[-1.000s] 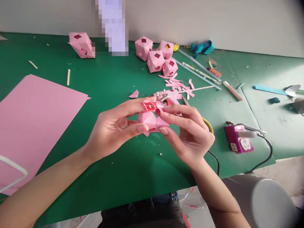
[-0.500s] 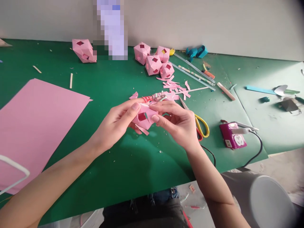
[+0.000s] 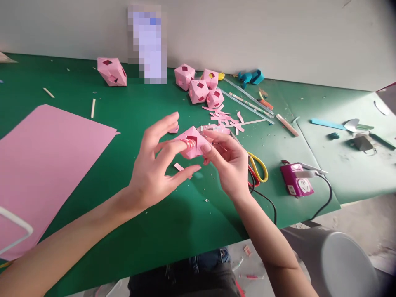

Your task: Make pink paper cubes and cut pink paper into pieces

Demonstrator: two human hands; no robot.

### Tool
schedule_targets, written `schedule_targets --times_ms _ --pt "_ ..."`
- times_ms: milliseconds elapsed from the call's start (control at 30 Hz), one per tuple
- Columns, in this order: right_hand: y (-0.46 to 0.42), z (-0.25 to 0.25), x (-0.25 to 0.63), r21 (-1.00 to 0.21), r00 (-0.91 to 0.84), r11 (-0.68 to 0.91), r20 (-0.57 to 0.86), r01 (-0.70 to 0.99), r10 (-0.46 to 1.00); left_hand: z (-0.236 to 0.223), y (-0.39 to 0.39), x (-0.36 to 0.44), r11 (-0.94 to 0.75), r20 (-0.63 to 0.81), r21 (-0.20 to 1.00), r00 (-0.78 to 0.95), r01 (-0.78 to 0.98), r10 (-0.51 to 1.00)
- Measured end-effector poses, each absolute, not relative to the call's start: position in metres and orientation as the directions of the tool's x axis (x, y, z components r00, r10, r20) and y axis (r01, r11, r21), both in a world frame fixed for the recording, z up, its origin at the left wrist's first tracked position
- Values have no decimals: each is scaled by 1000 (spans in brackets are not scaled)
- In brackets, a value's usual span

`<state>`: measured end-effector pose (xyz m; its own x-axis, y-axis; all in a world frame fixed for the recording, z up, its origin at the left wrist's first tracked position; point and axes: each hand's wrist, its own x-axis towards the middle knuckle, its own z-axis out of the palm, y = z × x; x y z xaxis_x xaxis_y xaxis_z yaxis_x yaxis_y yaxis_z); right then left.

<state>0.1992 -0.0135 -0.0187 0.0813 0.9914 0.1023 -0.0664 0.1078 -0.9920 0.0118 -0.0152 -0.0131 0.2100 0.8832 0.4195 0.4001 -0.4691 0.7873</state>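
A small pink folded-paper ball (image 3: 192, 152) with a square opening is held over the green table. My right hand (image 3: 230, 167) pinches its right side between thumb and fingers. At its left is my left hand (image 3: 151, 169), fingers spread and thumb stretched out. One left finger, wrapped in red-and-white material, reaches to the ball's opening; whether the tip goes inside cannot be made out. Below the ball lies a short pink paper strip (image 3: 178, 166). Partly hidden behind my right hand are scissors with yellow and red handles (image 3: 262, 168).
Several finished-looking pink paper balls (image 3: 198, 91) stand near the wall, with another (image 3: 111, 71) further left. Pink scraps (image 3: 220, 115) lie before them. Large pink sheets (image 3: 58, 152) cover the left side. At right, a purple power adapter (image 3: 295, 180) trails a black cable.
My left hand has let go of the paper ball's side and spread its fingers, a wrapped finger now at the opening. My right hand keeps its pinch. The view has shifted slightly.
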Motion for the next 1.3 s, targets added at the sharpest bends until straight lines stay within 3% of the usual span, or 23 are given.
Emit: schedule_targets --times_ms 200,333,467,733,967,1300 --pt "-13 -19 201 -996 23 14 12 -86 1000 -16 -11 11 -470 418 758 215 453 882" --pt "-12 -18 203 -993 47 -7 -12 -119 999 -15 -14 11 -430 375 845 221 317 900" --pt "-11 -19 203 -989 63 5 -5 -150 998 -9 -16 12 -268 225 949 241 163 944" --pt "-14 -18 203 -996 106 44 36 -74 994 -5 -17 14 -149 133 987 206 64 969" --pt "-19 -14 197 -989 178 141 146 39 973 -10 -19 19 -271 264 962 164 23 951" --pt "-21 -18 197 -964 192 234 254 123 948 -15 -20 19 -330 328 944 155 -13 932"
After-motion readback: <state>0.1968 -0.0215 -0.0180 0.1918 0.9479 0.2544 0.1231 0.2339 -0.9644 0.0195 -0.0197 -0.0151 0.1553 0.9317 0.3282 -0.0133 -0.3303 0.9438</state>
